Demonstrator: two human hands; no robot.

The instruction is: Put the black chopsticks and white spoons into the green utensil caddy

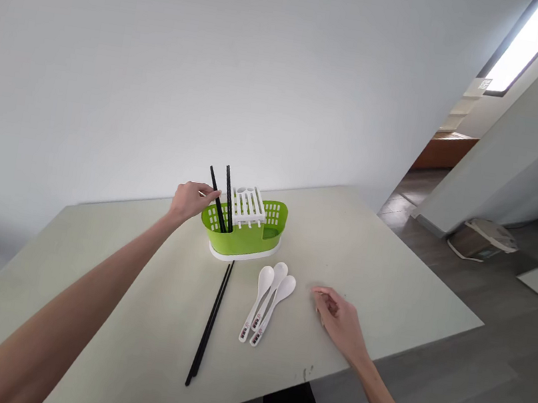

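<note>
We find the left hand [191, 200] in a narrow pinch on the leftmost black chopstick [219, 213], which leans in the left end of the green basket [242, 246]; whether the pinch takes in more than one stick, we cannot tell. A second black stick [229, 199] leans just beside it, close to the white rack [250, 208]. The right hand [339, 321] is loosely curled, nothing seen in it, to the right of the white spoons [264, 283].

We advise a light grip high on the stick, the tip kept inside the basket wall, and the fingers spread sideways on release so that neither neighbour is knocked. The right hand could steady the basket if it slides.

Two loose chopsticks [210, 317] lie before the basket, pointing towards the near edge of the table [339, 239]; the left forearm should pass well above them. The far edge meets the wall [166, 78], limiting reach behind. We judge the widest room for moving to be right of the basket.
</note>
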